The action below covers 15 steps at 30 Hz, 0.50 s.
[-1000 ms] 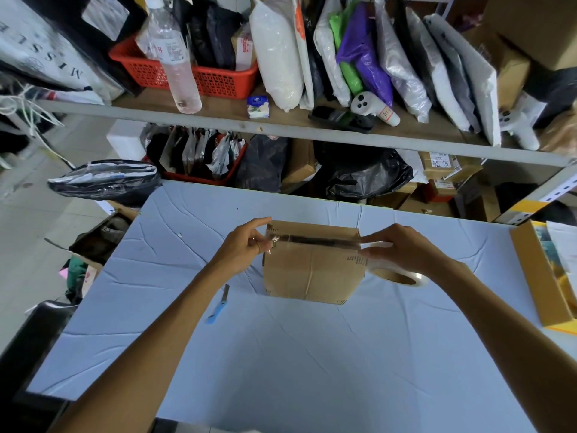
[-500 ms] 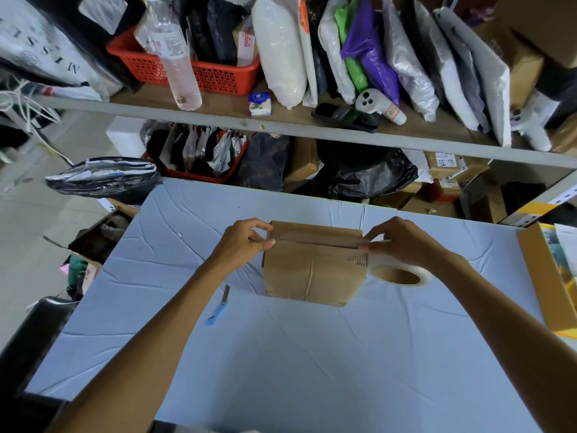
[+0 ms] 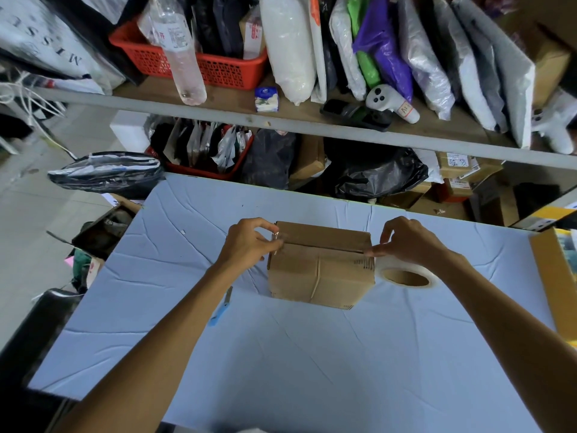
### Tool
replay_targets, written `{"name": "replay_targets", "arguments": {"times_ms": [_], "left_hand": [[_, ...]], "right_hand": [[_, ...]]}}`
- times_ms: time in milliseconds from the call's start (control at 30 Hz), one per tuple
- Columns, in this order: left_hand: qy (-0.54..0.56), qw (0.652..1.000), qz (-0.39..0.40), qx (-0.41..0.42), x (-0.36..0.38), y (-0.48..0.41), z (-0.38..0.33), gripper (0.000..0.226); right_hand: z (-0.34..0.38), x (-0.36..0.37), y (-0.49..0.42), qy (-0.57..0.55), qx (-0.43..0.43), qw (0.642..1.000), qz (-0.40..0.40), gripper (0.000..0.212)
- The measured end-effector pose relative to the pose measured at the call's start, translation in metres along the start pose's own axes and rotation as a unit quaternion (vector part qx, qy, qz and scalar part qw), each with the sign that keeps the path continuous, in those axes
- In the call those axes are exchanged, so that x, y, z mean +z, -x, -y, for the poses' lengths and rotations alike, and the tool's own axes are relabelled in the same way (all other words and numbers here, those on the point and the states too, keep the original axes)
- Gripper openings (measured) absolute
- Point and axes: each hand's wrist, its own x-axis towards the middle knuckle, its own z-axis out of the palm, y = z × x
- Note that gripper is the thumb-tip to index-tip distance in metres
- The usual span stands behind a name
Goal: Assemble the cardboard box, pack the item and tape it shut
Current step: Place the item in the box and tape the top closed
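Task item: one cardboard box (image 3: pixel 321 270), plain brown, its flaps folded down and a seam running left to right across the top.
Appearance: creased front face with a vertical fold line, and small black print near the right front edge. A glossy tape strip (image 3: pixel 276 238) shows at the left end of the seam.
Position: standing on the pale blue counter (image 3: pixel 281 370), toward its far middle, between the two hands.
Hands: two, bare.
Left hand (image 3: pixel 249 243): fingers curled, pinching the tape strip at the box's upper left edge.
Right hand (image 3: pixel 406 242): fingers curled, pinching the tape strip at the right end of the seam.
Tape roll (image 3: pixel 406 278): one, whitish, just beside the box's right side, below the right hand.
Cutter: one blue utility knife (image 3: pixel 221 310) on the counter, partly hidden by the left forearm.
Baskets: two, an upper red basket (image 3: pixel 224 68) on the shelf (image 3: pixel 312 120) and a lower red basket (image 3: pixel 199 171) beneath it.
Bottles: one clear plastic bottle (image 3: pixel 184 57), on the shelf.
Bags: many, packed upright along the shelf; the number cannot be told.
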Motion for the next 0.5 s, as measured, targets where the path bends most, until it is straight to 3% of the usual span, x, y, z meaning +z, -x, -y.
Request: {"name": "replay_targets", "arguments": {"times_ms": [500], "left_hand": [[0.027,0.999,-0.012,0.019,-0.0024,-0.0043,0.0033,0.028]], "right_hand": [[0.0029,0.0014,-0.0055,0.016,0.025,0.999,-0.013,0.058]]}}
